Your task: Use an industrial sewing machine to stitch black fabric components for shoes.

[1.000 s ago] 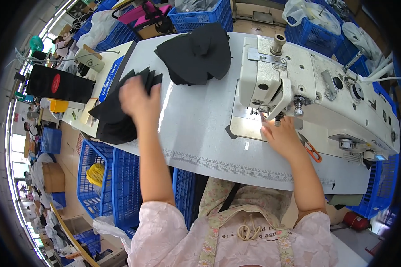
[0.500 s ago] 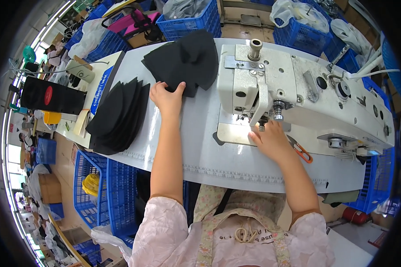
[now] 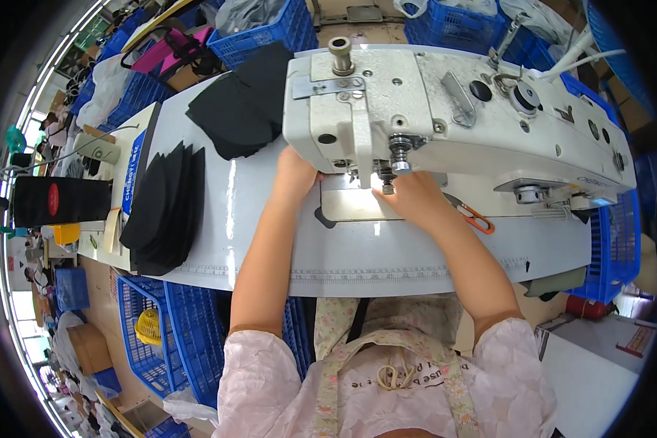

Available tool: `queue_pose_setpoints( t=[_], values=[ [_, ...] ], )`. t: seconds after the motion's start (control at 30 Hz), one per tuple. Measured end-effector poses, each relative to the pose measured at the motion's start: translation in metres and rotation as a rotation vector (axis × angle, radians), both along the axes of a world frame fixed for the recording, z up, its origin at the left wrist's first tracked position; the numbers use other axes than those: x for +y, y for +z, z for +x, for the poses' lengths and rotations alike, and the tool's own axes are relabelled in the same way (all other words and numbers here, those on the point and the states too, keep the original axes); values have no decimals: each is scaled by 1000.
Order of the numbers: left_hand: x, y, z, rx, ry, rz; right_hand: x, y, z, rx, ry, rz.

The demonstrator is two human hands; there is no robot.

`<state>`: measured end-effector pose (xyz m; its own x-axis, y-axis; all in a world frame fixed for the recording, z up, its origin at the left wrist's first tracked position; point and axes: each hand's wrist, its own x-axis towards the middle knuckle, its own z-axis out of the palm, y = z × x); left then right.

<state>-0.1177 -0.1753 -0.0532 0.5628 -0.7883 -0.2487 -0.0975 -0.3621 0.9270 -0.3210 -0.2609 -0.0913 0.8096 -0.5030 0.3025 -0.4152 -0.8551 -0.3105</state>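
My left hand (image 3: 295,177) is beside the left end of the white sewing machine (image 3: 409,95), its fingers mostly hidden behind the machine head. My right hand (image 3: 415,197) is near the needle area, its thumb by the presser parts over the bright metal plate (image 3: 354,203) and its other fingers hidden by the machine. Whatever either hand may hold is not visible. A pile of black fabric pieces (image 3: 241,106) lies beyond my left hand, partly behind the machine head. Another stack of curved black pieces (image 3: 166,212) rests at the table's left. Orange-handled scissors (image 3: 477,217) lie right of my right hand.
A printed ruler strip (image 3: 372,274) runs along the near edge of the table. Blue crates (image 3: 197,328) stand below at the left, and more blue crates (image 3: 263,40) are at the back. A black box-like item (image 3: 64,201) sits at the far left.
My left hand has left the far black fabric pile and moved right, to the machine head. My right hand stays by the needle area. The whole view has shifted, placing the machine further left.
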Motion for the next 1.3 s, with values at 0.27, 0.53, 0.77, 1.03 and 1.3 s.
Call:
queue_pose_setpoints(
  t=[0.27, 0.53, 0.77, 1.03, 1.3],
  values=[
    [-17, -24, 14, -862, -218, -390, 2, 29, 5, 164, -91, 374],
    [-5, 2, 12, -818, -378, -227, 3, 34, 5, 131, -33, 263],
    [21, -12, -3, -698, -374, -39, 12, 37, -9, -40, 120, 115],
    [24, -16, -16, -715, -379, -10, 15, 46, -9, 46, 146, 233],
    [21, -33, -10, -784, -338, -75, 12, 33, -8, -46, 119, 142]
  ],
)
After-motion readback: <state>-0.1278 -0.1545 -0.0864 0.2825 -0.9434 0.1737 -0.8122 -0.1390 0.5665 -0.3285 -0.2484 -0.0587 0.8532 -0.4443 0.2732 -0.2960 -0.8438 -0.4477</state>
